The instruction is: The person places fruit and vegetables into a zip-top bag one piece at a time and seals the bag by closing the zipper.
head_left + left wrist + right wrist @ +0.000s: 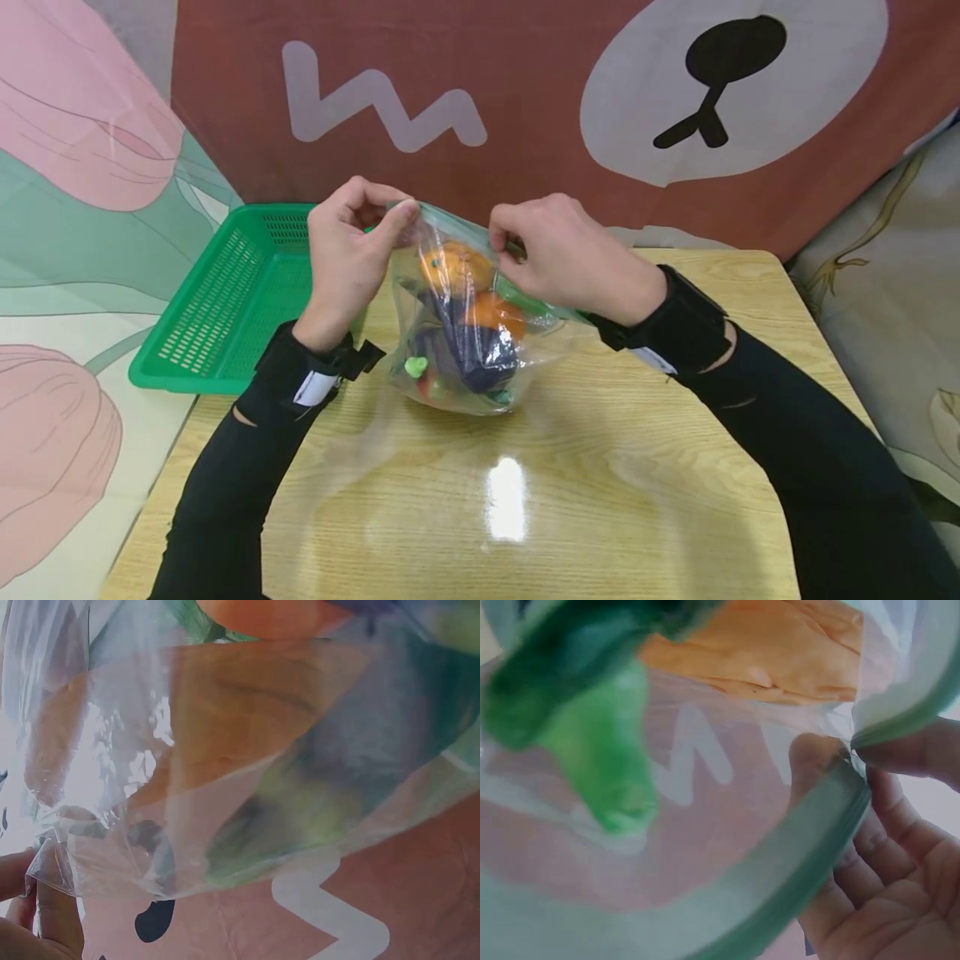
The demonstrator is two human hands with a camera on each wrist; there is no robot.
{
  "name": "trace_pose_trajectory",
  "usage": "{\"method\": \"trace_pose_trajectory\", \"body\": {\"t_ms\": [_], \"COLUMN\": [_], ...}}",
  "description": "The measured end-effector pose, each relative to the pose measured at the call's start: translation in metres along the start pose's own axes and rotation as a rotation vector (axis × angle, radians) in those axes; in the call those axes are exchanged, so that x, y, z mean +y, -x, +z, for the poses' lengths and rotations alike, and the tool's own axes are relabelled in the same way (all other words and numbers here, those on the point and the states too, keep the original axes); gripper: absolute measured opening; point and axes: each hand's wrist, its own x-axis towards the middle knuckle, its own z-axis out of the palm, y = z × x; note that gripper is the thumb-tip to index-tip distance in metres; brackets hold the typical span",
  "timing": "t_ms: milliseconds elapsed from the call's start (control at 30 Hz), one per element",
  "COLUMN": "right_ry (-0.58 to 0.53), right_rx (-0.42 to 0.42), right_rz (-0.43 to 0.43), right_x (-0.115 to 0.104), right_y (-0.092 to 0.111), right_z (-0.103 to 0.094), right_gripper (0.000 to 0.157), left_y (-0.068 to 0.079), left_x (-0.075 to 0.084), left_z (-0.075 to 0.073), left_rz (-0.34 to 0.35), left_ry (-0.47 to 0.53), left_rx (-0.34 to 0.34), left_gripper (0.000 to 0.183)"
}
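A clear zip-top bag (468,400) with a green strip along its mouth stands on the table, its mouth held up by both hands. My left hand (348,250) pinches its left upper corner between thumb and finger. Farther right along the same rim, my right hand (573,250) pinches the bag's edge. Through the plastic show a yellow-orange thing (457,267), an orange thing (495,313), dark purple pieces (483,358) and a small light-green piece (416,366). A green broccoli-like piece (604,742) shows at the bag's mouth in the right wrist view.
A green plastic basket (183,329) with slotted walls stands at the table's left, behind the left forearm. The wooden table (600,483) has a glossy top. Behind it hangs a brown cloth (525,67) with a bear's face.
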Motion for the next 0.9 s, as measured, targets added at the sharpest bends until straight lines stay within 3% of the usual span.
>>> {"method": "trace_pose_trajectory", "body": {"t_ms": [167, 400, 500, 700, 900], "right_ry": [-0.001, 0.007, 0.046, 0.103, 0.038], "right_rx": [0.024, -0.093, -0.105, 0.005, 0.079], "right_rz": [-0.007, 0.064, 0.042, 0.007, 0.052], "right_x": [0.004, 0.001, 0.001, 0.006, 0.023], "right_y": [0.008, 0.023, 0.028, 0.037, 0.048], "right_z": [0.002, 0.001, 0.002, 0.012, 0.012], "right_gripper": [0.007, 0.016, 0.011, 0.006, 0.009], "left_y": [0.000, -0.001, 0.000, 0.003, 0.005], "left_x": [0.000, 0.000, 0.000, 0.000, -0.003], "left_z": [-0.002, -0.004, -0.006, -0.012, -0.018], "left_rz": [0.000, 0.004, 0.003, 0.031, 0.044], "left_ry": [0.027, 0.010, 0.004, -0.051, -0.076], "left_rx": [0.012, 0.020, 0.020, 0.019, -0.013], "left_gripper": [0.003, 0.003, 0.005, 0.013, 0.011]}}
